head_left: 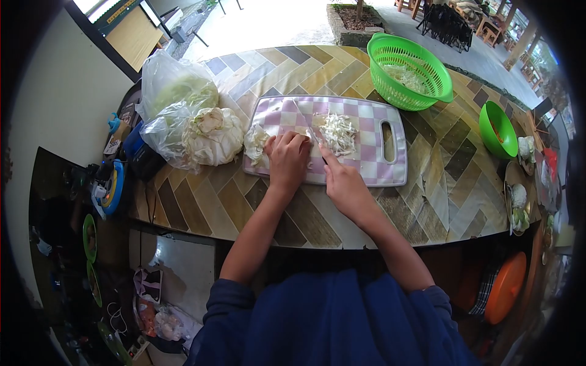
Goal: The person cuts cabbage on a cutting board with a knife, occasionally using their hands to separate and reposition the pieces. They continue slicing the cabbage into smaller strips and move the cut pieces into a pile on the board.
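Observation:
A pink-and-white checked cutting board (pixel 360 172) lies on the table in front of me. My left hand (pixel 288 160) is closed over a piece of cabbage, pressing it to the board; the fingers cover most of that piece. In my right hand (pixel 345 183) is a knife (pixel 303 116), its blade pointing away from me beside the left fingertips. Shredded cabbage (pixel 337 134) is heaped just right of the blade. Another cabbage piece (pixel 255 144) sits at the board's left edge. Left of the board stands a cabbage head (pixel 213 137), partly against a clear plastic bag (pixel 168 91).
A green colander (pixel 421 102) with shredded cabbage stands at the back right. Farther right are a green bowl (pixel 497 131) and wrapped vegetables (pixel 519 207). A blue-and-yellow device (pixel 112 188) is at the left. The table's near edge (pixel 342 246) curves before me.

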Action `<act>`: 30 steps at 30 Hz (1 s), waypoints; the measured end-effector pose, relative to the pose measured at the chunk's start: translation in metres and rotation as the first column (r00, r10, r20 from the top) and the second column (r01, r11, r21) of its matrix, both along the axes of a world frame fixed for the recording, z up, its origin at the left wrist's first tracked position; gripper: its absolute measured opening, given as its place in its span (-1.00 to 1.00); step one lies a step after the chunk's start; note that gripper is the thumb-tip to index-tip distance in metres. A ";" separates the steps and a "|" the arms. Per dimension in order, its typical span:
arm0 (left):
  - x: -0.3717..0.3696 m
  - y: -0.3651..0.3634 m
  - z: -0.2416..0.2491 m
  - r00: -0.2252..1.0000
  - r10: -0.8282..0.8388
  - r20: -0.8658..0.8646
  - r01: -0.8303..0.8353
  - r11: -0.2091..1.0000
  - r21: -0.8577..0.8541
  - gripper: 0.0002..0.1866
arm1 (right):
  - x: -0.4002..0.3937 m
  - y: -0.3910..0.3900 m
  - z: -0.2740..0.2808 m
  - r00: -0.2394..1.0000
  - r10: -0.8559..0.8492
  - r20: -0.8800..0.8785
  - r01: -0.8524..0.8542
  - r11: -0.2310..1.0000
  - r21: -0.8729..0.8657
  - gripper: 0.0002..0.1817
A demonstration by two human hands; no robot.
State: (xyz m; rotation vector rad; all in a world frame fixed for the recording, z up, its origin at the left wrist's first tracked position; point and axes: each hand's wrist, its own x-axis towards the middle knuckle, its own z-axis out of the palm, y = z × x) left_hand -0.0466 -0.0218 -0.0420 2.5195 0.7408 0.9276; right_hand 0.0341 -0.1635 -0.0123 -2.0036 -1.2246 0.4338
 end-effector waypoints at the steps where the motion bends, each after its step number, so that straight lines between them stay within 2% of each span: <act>1: 0.001 -0.001 0.000 1.000 0.003 -0.002 -0.003 1.000 0.000 -0.82 | 0.002 0.002 0.000 1.000 -0.013 0.017 0.013 1.000 0.028 -0.53; 4: 0.000 0.000 -0.003 1.000 0.011 -0.005 -0.011 1.000 0.009 -0.80 | 0.010 -0.009 0.016 0.995 0.008 -0.100 -0.004 0.999 0.034 -0.51; 7: 0.000 0.000 -0.003 1.000 0.007 -0.004 -0.007 1.000 0.017 -0.75 | 0.003 -0.028 0.010 0.994 0.062 -0.090 -0.049 0.989 0.138 -0.50; 16: 0.000 0.002 -0.003 1.000 0.013 -0.015 -0.013 1.000 0.012 -0.71 | -0.011 -0.050 0.016 0.989 0.076 -0.123 -0.067 0.995 0.071 -0.49; 19: 0.000 0.002 -0.003 1.000 0.016 -0.010 -0.016 1.000 0.004 -0.73 | -0.012 -0.051 0.016 0.992 0.093 -0.086 -0.085 0.991 0.101 -0.48; 25: 0.000 0.001 -0.002 1.000 0.021 -0.019 -0.021 1.000 -0.019 -0.77 | -0.016 -0.047 0.017 0.998 0.069 0.003 -0.068 0.994 -0.087 -0.46; 30: 0.000 0.000 0.000 1.000 0.022 -0.003 -0.022 0.999 -0.039 -0.80 | -0.011 -0.029 0.009 0.998 0.065 -0.002 -0.065 0.994 -0.085 -0.46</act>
